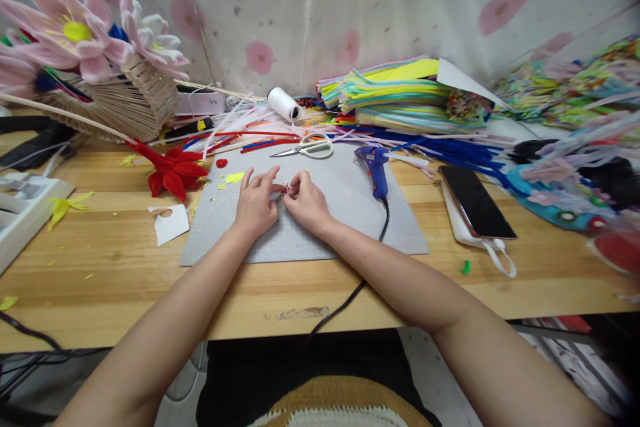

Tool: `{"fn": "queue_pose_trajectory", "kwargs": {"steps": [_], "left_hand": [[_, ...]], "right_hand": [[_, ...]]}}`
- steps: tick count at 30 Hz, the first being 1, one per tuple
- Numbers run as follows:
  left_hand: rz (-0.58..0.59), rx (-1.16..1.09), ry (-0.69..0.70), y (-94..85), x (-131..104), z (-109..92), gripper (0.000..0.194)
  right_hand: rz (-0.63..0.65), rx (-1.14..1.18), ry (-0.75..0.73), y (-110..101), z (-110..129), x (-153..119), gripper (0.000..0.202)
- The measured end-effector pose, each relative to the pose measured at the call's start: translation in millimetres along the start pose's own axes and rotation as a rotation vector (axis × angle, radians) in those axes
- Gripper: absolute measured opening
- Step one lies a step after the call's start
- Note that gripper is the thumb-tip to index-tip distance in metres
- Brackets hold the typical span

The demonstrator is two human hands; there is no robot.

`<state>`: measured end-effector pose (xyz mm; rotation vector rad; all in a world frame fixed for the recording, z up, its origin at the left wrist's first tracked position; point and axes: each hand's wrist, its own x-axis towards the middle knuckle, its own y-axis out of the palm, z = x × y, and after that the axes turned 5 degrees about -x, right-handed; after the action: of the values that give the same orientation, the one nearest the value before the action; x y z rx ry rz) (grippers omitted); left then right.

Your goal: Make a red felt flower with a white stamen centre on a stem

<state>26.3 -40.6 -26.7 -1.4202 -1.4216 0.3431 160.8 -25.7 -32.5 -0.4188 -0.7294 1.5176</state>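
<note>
Both hands meet over the grey cutting mat (350, 220). Between their fingertips is a small red and white piece (284, 189), partly covered by fingers. My right hand (307, 201) pinches it, fingers curled together. My left hand (257, 203) touches the piece's left side with thumb and index finger, its other fingers raised and spread. Scissors (315, 146) with pale handles lie just beyond the hands. A blue glue gun (377, 170) rests on the mat at the right. Yellow scraps (235, 177) and a small red piece (221, 163) lie left of the scissors.
A red flower (175, 172) and a white card (171, 223) lie left of the mat. Pipe cleaners (395, 90) and a thread spool (283, 104) are behind. A phone (477, 203) sits at the right. The glue gun's black cord (350, 298) crosses the table's front edge.
</note>
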Motion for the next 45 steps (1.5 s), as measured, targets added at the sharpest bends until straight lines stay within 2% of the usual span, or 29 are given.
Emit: {"fn": "queue_pose_trajectory", "kwargs": {"steps": [9, 14, 20, 26, 32, 39, 45], "left_hand": [[0.006, -0.009, 0.024, 0.7, 0, 2, 0.076], [0.008, -0.023, 0.024, -0.8, -1, 0, 0.078], [0.012, -0.025, 0.010, -2.2, 0, -1, 0.077], [-0.015, -0.018, -0.012, -2.2, 0, 0, 0.078], [-0.010, -0.026, 0.001, 0.4, -1, 4, 0.079], [0.012, -0.034, -0.023, 0.4, 1, 3, 0.080], [-0.017, -0.034, -0.010, 2.2, 0, 5, 0.078]], "right_hand": [[0.016, 0.098, 0.040, -11, 2, 0, 0.025], [-0.013, 0.211, 0.001, -17, -14, 9, 0.025], [-0.024, 0.243, -0.034, -20, -29, 19, 0.030], [0.033, 0.157, -0.155, -20, -25, 13, 0.029], [0.076, -0.088, -0.311, -18, -19, 7, 0.037], [0.081, -0.128, -0.286, -13, -15, 9, 0.034], [0.078, -0.108, -0.276, -12, -17, 10, 0.032]]}}
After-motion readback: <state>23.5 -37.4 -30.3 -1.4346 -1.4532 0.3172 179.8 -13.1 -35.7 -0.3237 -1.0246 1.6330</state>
